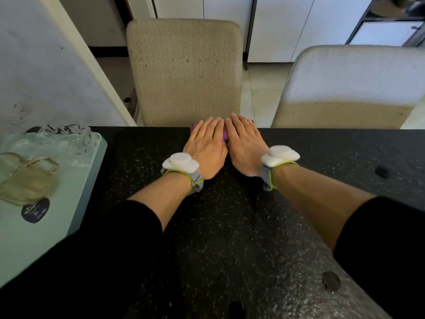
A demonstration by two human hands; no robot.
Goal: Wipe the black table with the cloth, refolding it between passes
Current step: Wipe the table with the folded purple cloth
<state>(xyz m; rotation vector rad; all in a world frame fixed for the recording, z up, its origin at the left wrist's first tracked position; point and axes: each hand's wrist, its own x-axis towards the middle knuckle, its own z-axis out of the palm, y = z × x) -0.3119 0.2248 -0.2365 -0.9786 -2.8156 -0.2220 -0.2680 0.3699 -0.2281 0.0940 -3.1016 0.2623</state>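
A purple cloth lies at the far edge of the black speckled table, almost wholly covered by both hands. My left hand presses flat on its left part with fingers straight. Beside it, my right hand presses flat on the right part, fingertips reaching the table's far edge. Only a purple strip between the hands and a corner at the left show. Both wrists wear white sensor bands.
Two beige upholstered chairs stand behind the far edge. At the left, a pale green surface carries a clear plastic bag, a beige mesh bag and a dark round label.
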